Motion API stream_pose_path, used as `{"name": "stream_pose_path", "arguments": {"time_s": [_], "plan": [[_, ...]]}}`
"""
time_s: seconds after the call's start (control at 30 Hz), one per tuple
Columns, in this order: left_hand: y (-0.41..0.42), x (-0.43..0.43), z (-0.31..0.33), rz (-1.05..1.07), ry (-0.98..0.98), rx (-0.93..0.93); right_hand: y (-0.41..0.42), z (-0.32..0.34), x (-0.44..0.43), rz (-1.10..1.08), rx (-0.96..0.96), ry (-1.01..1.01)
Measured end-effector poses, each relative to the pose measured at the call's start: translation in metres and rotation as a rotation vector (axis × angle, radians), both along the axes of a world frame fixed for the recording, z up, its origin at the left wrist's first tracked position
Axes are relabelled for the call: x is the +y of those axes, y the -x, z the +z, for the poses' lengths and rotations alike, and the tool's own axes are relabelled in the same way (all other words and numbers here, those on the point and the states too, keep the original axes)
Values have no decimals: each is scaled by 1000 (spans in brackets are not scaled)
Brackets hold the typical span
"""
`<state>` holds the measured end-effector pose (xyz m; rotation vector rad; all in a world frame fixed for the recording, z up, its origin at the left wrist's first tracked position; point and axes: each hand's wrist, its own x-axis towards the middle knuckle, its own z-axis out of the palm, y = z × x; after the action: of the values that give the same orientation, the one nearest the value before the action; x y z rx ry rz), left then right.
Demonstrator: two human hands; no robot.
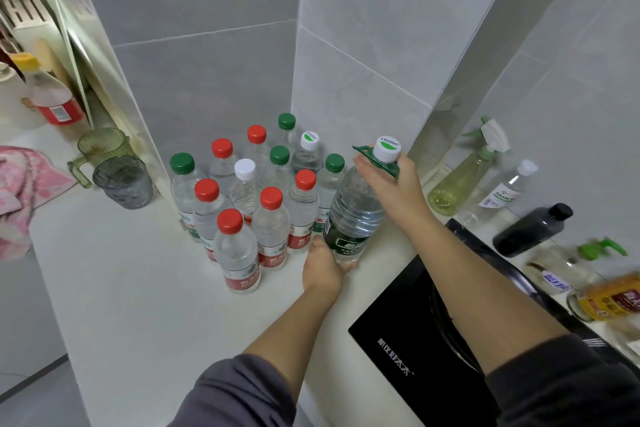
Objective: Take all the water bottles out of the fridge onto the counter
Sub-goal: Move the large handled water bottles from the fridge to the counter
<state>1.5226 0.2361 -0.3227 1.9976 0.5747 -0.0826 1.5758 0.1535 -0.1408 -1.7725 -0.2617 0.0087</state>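
Twelve small water bottles [271,225] stand upright in a tight cluster at the back corner of the white table [121,270], where two grey tiled walls [207,80] meet. The table top is smooth and matte. A glossy black cooktop [433,340] lies along its right side, and past it, by the right wall, are a greenish spray bottle [457,184] and a black bottle [533,229]. Toward the left edge sit two ribbed translucent cups [123,182] and a crumpled pink cloth [20,198]. Both hands hold one large water bottle [353,211], which leans to the right at the right side of the cluster, just beside the nearest small bottles. The left hand [323,267] is curled around its base, down at the table top. The right hand [391,184] is closed around its neck and green plastic carry handle, just under the white cap. Whether the base rests on the table cannot be told. The small bottles are clear ribbed plastic with red, green or white screw caps, and those in front wear red labels. The large one is clear too, rounded at the shoulder, with a dark green label low on its body.
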Motion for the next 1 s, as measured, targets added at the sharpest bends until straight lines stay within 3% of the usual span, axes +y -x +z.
{"name": "stream_pose_path", "arguments": {"time_s": [0.23, 0.43, 0.77, 1.0], "plan": [[7, 20, 3, -114, 46, 19, 34, -19, -19, -91, -44, 212], [65, 45, 49, -259, -136, -17, 82, -43, -49, -95, 4, 330], [207, 42, 108, -184, -417, -220, 164, -73, -91, 305, -108, 629], [308, -2, 103, 40, -421, -195, 205, -88, -116, 492, -223, 747]]}}
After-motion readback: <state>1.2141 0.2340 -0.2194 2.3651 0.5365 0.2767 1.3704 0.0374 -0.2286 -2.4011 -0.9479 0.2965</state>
